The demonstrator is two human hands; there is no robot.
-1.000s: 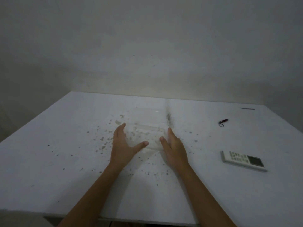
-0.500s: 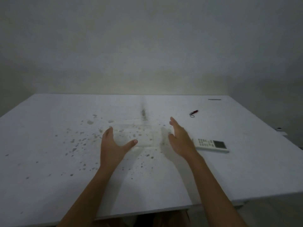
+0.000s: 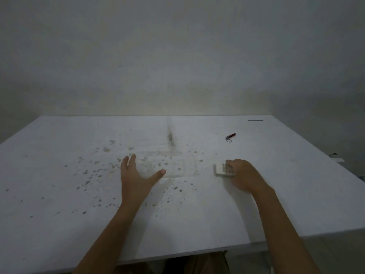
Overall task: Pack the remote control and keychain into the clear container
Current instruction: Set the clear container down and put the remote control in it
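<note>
The clear container [image 3: 173, 165] sits open-topped in the middle of the white table [image 3: 59, 194], hard to make out against the speckled top. My left hand [image 3: 136, 175] rests at its left near corner, thumb along the front wall, fingers spread. To the right, my right hand [image 3: 243, 175] lies over the white remote control [image 3: 221, 170], fingers curled around it; only the remote's left end shows. The small red keychain [image 3: 231, 136] with its ring lies farther back on the right, apart from both hands.
Dark specks and stains cover the table around the container. A thin grey strip [image 3: 255, 120] lies at the back right corner. A plain wall rises behind the table. The table's right edge drops off close to my right arm.
My right hand has left the container's right side and moved right onto the remote control, closing over it. My left hand has stayed at the container. The view has shifted.
</note>
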